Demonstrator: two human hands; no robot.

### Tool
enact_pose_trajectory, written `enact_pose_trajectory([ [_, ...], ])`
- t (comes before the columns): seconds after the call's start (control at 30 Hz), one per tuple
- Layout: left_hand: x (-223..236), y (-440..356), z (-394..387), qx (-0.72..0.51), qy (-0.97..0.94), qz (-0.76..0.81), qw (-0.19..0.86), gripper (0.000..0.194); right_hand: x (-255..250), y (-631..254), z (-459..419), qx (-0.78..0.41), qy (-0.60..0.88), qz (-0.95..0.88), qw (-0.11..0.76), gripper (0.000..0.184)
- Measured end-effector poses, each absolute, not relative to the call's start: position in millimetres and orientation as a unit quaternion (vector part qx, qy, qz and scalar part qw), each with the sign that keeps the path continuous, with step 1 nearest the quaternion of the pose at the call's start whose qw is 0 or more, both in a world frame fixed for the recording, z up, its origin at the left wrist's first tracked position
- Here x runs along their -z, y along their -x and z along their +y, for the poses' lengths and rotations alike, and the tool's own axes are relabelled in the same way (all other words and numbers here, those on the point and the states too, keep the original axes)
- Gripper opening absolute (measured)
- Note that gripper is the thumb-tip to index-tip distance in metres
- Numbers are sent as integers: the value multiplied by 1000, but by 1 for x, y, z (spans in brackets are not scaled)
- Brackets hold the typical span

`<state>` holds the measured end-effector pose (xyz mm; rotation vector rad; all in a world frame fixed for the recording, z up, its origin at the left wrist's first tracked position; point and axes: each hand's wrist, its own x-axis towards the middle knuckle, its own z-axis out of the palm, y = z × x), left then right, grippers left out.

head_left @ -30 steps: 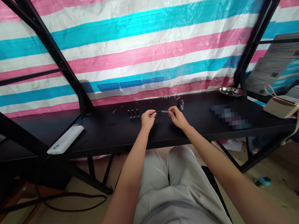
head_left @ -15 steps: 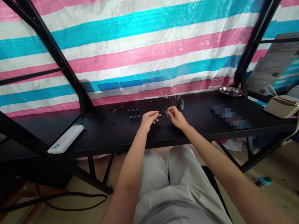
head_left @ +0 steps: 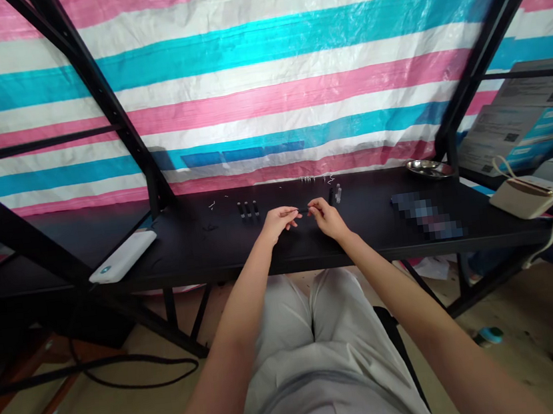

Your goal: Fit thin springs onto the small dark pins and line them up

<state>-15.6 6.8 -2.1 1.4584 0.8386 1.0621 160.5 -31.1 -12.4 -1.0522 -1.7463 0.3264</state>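
A thin dark rod [head_left: 304, 211] spans the short gap between my two hands, just above the black table [head_left: 360, 229]. My left hand [head_left: 277, 224] is closed, pinching the rod's left end between thumb and fingers. On the other end, the fingertips of my right hand [head_left: 327, 218] are pinched too. What the rod is exactly is too small to make out. Left of my left hand stand several short dark tubes [head_left: 248, 209] in a row. Just behind my right hand are a dark piece [head_left: 330, 195] and clear pieces [head_left: 338, 193].
Small white bits [head_left: 308, 179] lie along the table's back edge. A shiny metal dish [head_left: 430, 169] is at back right, a beige pouch [head_left: 524, 196] at far right. To the left lies a white power bank [head_left: 124, 256]. Black metal posts [head_left: 107, 100] flank a striped sheet [head_left: 278, 52].
My hands have drawn slightly closer together, so less of the rod shows between them. Both still pinch it. Nothing else on the table has visibly moved.
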Motion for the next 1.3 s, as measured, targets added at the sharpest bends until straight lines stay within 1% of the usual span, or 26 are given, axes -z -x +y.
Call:
enact_pose_trajectory([
  [0.23, 1, 15, 6, -455, -623, 338, 540, 36, 16, -161, -29, -131, 440, -735, 498, 24],
  [0.43, 1, 15, 5, -452, -632, 330, 536, 34, 18, -161, -28, -131, 426, -740, 503, 21],
  [0.8, 0, 14, 3, -435, -652, 348, 514, 31, 17, -160, -30, -123, 431, -748, 489, 22],
  [1.0, 1, 12, 1, -414, -683, 325, 507, 29, 14, -155, -33, -110, 425, -782, 443, 20],
  [1.2, -5, 11, -2, -456, -646, 363, 493, 31, 13, -153, -33, -66, 461, -775, 428, 24],
  [1.3, -6, 11, -2, -477, -625, 370, 494, 30, 12, -153, -33, -34, 475, -779, 408, 22],
])
